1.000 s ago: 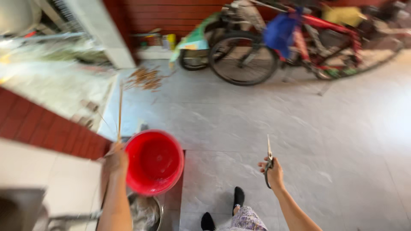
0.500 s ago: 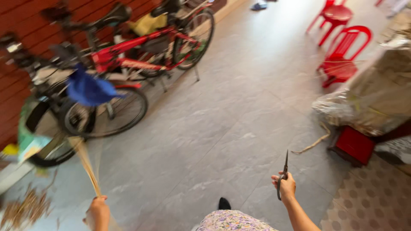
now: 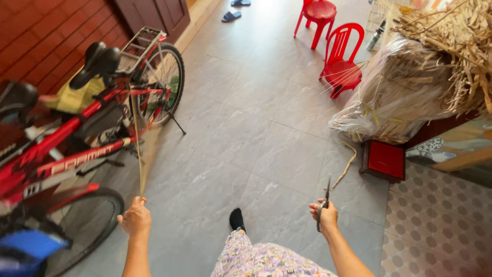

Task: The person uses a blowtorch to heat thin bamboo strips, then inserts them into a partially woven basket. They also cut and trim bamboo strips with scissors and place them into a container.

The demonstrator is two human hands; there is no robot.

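Note:
My left hand point(image 3: 135, 217) is closed around the lower end of a thin bundle of pale straw strips point(image 3: 137, 149) that stands upright in front of the bicycle. My right hand point(image 3: 325, 215) grips a pair of dark scissors point(image 3: 324, 201), blades pointing up and closed. The two hands are well apart, about a shoulder's width. My foot in a black sock point(image 3: 237, 219) and a flower-patterned trouser leg point(image 3: 266, 259) show between them.
A red bicycle point(image 3: 77, 138) leans at the left by a red brick wall. At the right are a clear plastic sack of straw point(image 3: 394, 97), loose dry straw point(image 3: 456, 46), a low red stool point(image 3: 383, 160) and two red plastic chairs point(image 3: 341, 56). Grey tiles point(image 3: 246, 118) cover the floor.
The view has swung right, from a red bucket, past the bicycle, to the straw sack. Both hands keep their hold on the straw and scissors.

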